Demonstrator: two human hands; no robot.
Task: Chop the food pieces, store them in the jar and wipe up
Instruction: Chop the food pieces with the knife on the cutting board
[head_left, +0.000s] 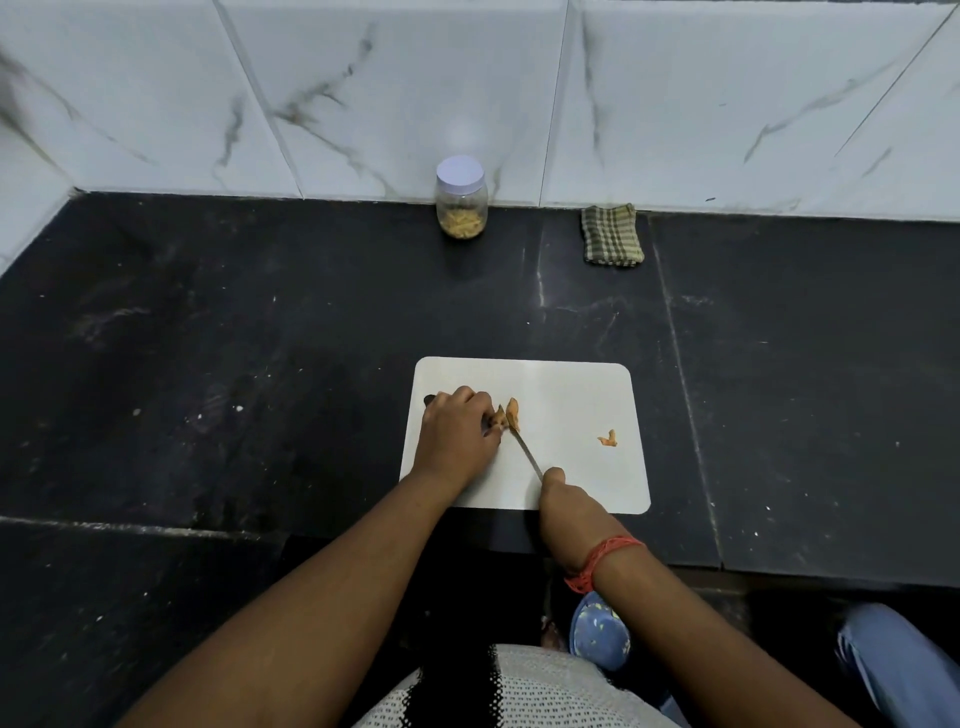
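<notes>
A white cutting board (571, 395) lies on the black counter. My left hand (457, 431) rests on its left part, fingertips pinning an orange-brown food piece (500, 415). A second piece (513, 410) lies just right of it. My right hand (563, 499) grips a knife (527, 452), whose thin blade runs up-left with its tip at these pieces. Another small food piece (608, 439) lies alone on the board's right part. A clear jar (461, 200) with a white lid, closed and part-filled with yellowish bits, stands at the back by the wall.
A folded checked cloth (612, 236) lies at the back right against the marble-tiled wall (467, 78). The black stone counter (208, 338) extends widely to the left and right of the board. My knees and a blue slipper (600, 631) show below the counter's front edge.
</notes>
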